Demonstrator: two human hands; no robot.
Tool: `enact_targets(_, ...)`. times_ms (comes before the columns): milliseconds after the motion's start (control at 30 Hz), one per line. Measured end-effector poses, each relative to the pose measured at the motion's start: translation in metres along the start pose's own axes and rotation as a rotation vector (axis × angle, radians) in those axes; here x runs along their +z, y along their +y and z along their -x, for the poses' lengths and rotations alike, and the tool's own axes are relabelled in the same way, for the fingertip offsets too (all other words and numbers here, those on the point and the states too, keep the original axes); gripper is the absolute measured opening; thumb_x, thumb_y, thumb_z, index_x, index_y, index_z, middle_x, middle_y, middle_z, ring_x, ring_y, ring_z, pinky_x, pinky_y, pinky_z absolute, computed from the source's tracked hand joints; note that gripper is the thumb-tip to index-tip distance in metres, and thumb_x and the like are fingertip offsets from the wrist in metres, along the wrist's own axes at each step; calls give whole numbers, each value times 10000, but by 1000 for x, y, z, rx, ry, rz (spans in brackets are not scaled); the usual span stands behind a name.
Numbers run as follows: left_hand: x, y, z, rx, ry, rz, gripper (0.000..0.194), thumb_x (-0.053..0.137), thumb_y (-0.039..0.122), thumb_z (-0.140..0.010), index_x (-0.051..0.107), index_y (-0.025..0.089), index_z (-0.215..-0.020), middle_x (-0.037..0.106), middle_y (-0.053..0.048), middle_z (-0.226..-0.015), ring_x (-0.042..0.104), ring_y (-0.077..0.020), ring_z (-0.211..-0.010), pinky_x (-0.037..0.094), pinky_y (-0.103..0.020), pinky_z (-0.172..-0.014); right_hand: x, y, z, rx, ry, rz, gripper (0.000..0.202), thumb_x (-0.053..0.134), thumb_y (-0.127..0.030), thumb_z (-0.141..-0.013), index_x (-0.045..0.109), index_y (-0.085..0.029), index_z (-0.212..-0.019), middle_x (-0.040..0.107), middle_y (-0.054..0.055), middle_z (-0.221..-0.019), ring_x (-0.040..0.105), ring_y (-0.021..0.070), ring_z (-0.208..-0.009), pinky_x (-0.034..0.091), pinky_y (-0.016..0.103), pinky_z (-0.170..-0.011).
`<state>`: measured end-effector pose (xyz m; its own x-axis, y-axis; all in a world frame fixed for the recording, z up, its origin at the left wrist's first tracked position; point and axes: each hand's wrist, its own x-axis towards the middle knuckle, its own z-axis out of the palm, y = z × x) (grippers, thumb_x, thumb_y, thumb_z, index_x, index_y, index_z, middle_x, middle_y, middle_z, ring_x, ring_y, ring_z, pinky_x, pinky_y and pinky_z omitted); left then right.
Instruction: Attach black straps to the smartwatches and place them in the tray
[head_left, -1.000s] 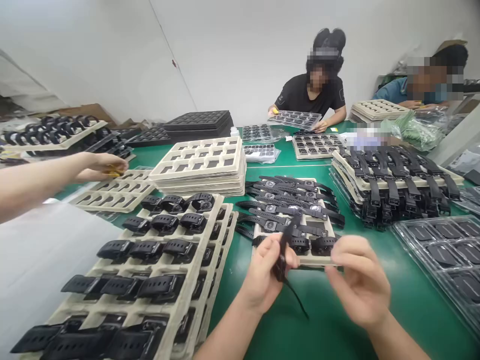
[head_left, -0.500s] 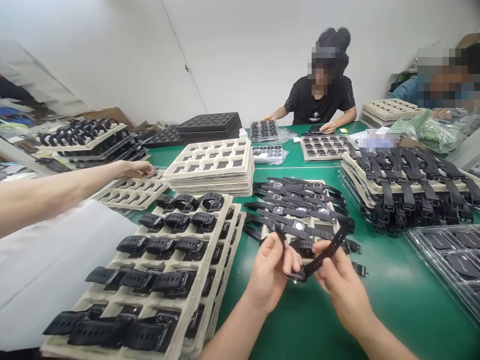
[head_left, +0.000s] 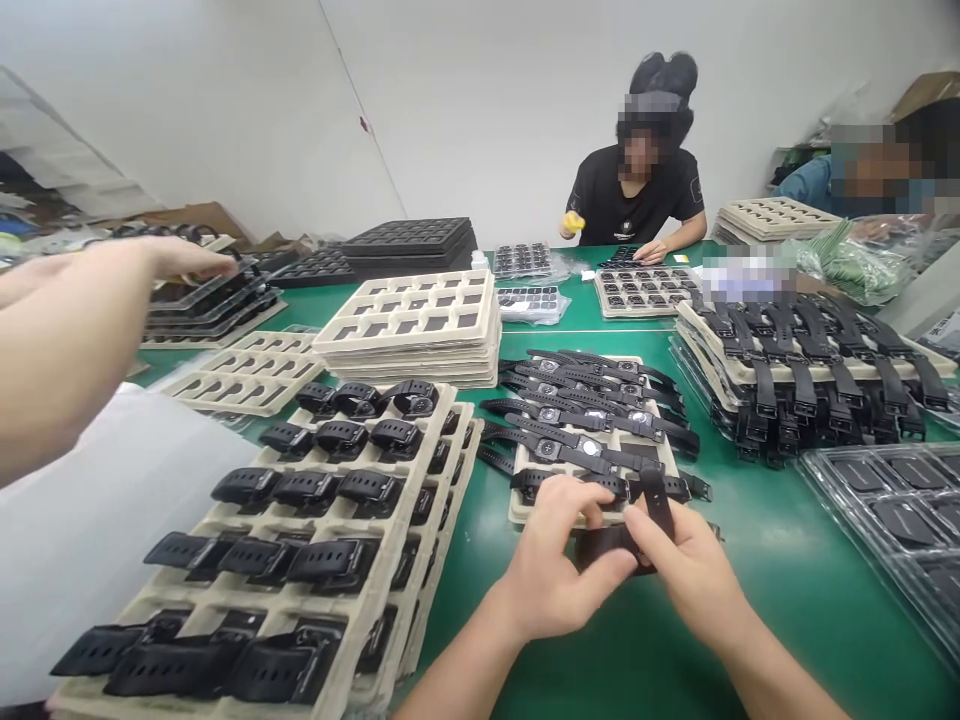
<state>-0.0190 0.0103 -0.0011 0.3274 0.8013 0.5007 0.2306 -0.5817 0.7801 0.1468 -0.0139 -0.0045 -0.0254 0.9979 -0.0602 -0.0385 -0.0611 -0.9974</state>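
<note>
A black smartwatch (head_left: 604,542) with its strap is held in front of me, just over the near edge of a cream tray. My right hand (head_left: 694,565) pinches it, thumb over the upright end of the strap. My left hand (head_left: 559,570) curls round the other side, its thumb against the lower edge of the band. The fingers partly hide the watch body. Beyond my hands, the cream tray (head_left: 517,512) bears several smartwatches (head_left: 589,450) with straps laid out flat.
At left stand stacked cream trays (head_left: 420,560) of looped watches. Empty cream trays (head_left: 409,355) are piled behind. On the right are trays hung with straps (head_left: 802,350) and a clear plastic tray (head_left: 862,520). Another person's arm (head_left: 67,340) reaches in from the left; a co-worker (head_left: 637,200) sits opposite.
The watch has turned in my hands, and its strap is bent closer in. My left hand has shifted its grip. The other person's arm at left has swung up and back toward the watch trays.
</note>
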Motion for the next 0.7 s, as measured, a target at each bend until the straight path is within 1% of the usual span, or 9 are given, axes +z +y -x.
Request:
enact_targets(33,1,-1,0,83,11,-71,260,678,396,-899,651,189,-1054,653,-49,-808,576,-207,-767,504,-384,-772,0,0,0,5,5,-4,461,655,-577,-901,548,-188,-677,480,-13,-660,424,152,-628,398,271,-573)
enact_targets(100,4,-2,-1,208,15,-170,189,696,347,-908,666,197,-1017,689,-42,-785,595,-210,-763,500,-403,-803,0,-1,0,18,21,-24,468,670,-585,-885,547,-188,-669,482,-13,-652,429,153,-621,399,270,-565)
enact_targets(200,4,-2,-2,277,56,-231,116,682,281,-922,673,188,-990,718,-46,-781,624,-212,-764,515,-377,-756,0,-3,-1,51,28,-86,501,687,-615,-858,511,-196,-646,423,-34,-606,379,133,-569,360,258,-521)
enact_targets(300,2,-2,-2,288,67,-263,112,676,284,-922,685,186,-975,726,-53,-767,632,-219,-770,533,-358,-715,0,-3,-2,99,29,-133,518,677,-635,-857,478,-205,-647,394,-46,-584,349,122,-539,322,251,-499)
enact_targets(367,1,-1,-2,260,47,-241,119,657,291,-935,686,188,-988,738,-56,-789,640,-216,-772,544,-358,-722,1,-1,-3,73,20,-119,525,665,-635,-868,465,-207,-638,394,-46,-583,352,123,-544,330,253,-507)
enact_targets(433,0,-1,-2,237,8,-198,190,640,344,-955,675,181,-1046,752,-66,-840,649,-208,-756,546,-357,-722,1,1,-4,30,-8,-77,526,658,-634,-874,475,-204,-635,403,-40,-595,360,129,-564,348,258,-526)
enact_targets(533,1,-2,-3,265,-13,-193,238,644,386,-965,662,179,-1080,756,-58,-845,652,-194,-717,535,-346,-695,1,2,-5,31,-27,-33,517,652,-633,-880,488,-201,-648,408,-35,-618,359,135,-589,354,262,-543)
enact_targets(600,2,-3,-2,287,5,-220,184,670,335,-954,664,184,-1059,756,-43,-822,658,-192,-719,533,-342,-697,-1,2,-4,35,14,-21,527,662,-636,-871,471,-205,-634,392,-36,-617,350,134,-588,345,263,-538)
enact_targets(700,2,-4,-2,264,21,-236,155,687,295,-937,674,188,-1048,765,-46,-832,666,-196,-729,542,-346,-702,-6,1,-5,56,91,-39,548,676,-658,-849,451,-212,-624,373,-40,-610,346,135,-577,341,262,-526)
